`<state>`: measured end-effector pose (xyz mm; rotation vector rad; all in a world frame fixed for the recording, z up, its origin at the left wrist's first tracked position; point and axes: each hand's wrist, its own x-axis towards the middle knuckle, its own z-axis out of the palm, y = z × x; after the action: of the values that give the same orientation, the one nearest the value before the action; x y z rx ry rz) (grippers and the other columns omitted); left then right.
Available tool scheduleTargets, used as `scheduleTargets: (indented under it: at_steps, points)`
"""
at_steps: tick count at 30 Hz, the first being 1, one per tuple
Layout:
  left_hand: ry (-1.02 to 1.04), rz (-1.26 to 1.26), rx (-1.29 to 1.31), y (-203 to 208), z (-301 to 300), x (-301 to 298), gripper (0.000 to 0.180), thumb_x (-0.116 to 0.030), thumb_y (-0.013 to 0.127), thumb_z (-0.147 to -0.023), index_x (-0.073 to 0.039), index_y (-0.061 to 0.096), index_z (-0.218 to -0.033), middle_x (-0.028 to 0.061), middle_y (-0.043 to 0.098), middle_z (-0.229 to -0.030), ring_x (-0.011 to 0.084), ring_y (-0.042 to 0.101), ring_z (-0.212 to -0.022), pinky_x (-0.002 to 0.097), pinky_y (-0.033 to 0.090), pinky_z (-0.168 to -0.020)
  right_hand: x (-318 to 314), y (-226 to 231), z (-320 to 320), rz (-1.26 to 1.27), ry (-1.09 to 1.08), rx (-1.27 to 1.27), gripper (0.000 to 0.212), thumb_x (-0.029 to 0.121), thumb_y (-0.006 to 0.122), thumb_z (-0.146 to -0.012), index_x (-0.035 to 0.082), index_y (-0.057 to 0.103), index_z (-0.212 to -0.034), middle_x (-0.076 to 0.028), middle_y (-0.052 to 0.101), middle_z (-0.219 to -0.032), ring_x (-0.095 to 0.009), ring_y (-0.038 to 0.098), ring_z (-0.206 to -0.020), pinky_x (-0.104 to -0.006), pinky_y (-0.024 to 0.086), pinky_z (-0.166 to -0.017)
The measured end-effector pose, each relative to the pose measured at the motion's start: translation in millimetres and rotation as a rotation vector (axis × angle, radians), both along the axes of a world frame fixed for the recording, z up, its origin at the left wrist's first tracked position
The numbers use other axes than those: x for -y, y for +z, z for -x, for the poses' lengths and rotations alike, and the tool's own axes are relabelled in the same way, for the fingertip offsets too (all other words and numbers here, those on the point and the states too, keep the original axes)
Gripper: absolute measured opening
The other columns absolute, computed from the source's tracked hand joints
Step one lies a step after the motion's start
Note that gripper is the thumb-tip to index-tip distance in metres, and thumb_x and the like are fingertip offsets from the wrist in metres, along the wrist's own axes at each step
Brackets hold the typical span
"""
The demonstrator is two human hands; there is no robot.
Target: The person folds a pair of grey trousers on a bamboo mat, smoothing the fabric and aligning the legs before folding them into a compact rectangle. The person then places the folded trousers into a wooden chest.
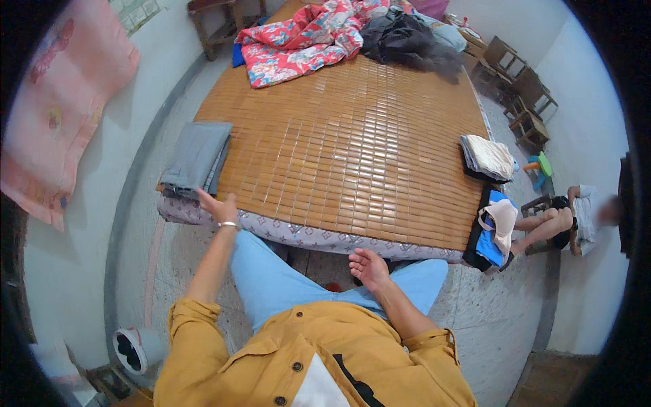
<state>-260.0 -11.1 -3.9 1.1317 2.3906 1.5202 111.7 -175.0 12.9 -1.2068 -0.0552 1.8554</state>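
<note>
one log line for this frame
left hand: empty, beside gray folded clothes | right hand: empty, near bed edge | slatted mat: white-topped clothes stack, right side

We see a brown gridded mat [325, 149], its near edge hung with a pale lilac sheet [319, 233] of darker repeating motifs. On the near left corner we have a grey stack [193, 154]; on the right edge, a cream and black pile [489, 157]; on the near right corner, a beige garment [502, 220] over blue and black cloth [489, 248]. Toward the far edge, a red floral quilt [295, 44] beside charcoal fabric [403, 42]
</note>
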Motion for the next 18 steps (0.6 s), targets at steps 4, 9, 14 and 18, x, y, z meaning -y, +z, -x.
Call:
scheduleTargets:
  at_steps: [4, 9, 14, 18]
  points:
    - [-0.398, 0.045, -0.061, 3.5, -47.9, 2.0, 0.087, -0.013, 0.066, -0.064, -0.006, 0.019, -0.138, 0.0254, 0.026, -0.131, 0.0379, 0.03, -0.121, 0.0411, 0.025, -0.102, 1.5, 4.2, -7.2, -0.032, -0.021, 0.016, 0.025, 0.025, 0.046, -0.087, 0.004, 0.052, -0.1, -0.011, 0.062, -0.086, -0.022, 0.059, -0.071, -0.032, 0.049, -0.061]
    - [-0.64, 0.188, -0.033, -10.4, -74.7, -20.4, 0.085, -0.02, 0.068, -0.064, -0.009, 0.025, -0.137, 0.0241, 0.032, -0.126, 0.0366, 0.033, -0.118, 0.04, 0.028, -0.101, -2.3, 3.8, -27.2, -0.091, -0.096, 0.007, 0.023, 0.023, 0.047, -0.087, 0.005, 0.055, -0.098, -0.009, 0.062, -0.084, -0.019, 0.059, -0.07, -0.0302, 0.049, -0.061]
    - [-0.821, 0.393, -0.16, -18.9, -101.0, -25.9, 0.086, -0.027, 0.07, -0.065, -0.01, 0.026, -0.137, 0.0271, 0.028, -0.132, 0.0399, 0.027, -0.123, 0.0412, 0.025, -0.103, -15.3, -4.3, -58.9, -0.117, -0.187, 0.037, 0.023, 0.023, 0.05, -0.085, 0.005, 0.053, -0.099, -0.01, 0.061, -0.083, -0.02, 0.058, -0.068, -0.0313, 0.05, -0.059]
    - [-0.963, 0.641, -0.503, -17.3, -119.1, -7.8, 0.08, -0.047, 0.056, -0.076, -0.017, 0.019, -0.14, 0.0274, 0.006, -0.142, 0.0412, 0.005, -0.132, 0.0503, 0.006, -0.106, -23.9, -7.4, -76.8, -0.127, -0.249, 0.067, 0.021, 0.02, 0.052, -0.085, 0.003, 0.053, -0.096, -0.009, 0.061, -0.082, -0.02, 0.058, -0.065, -0.0305, 0.05, -0.058]
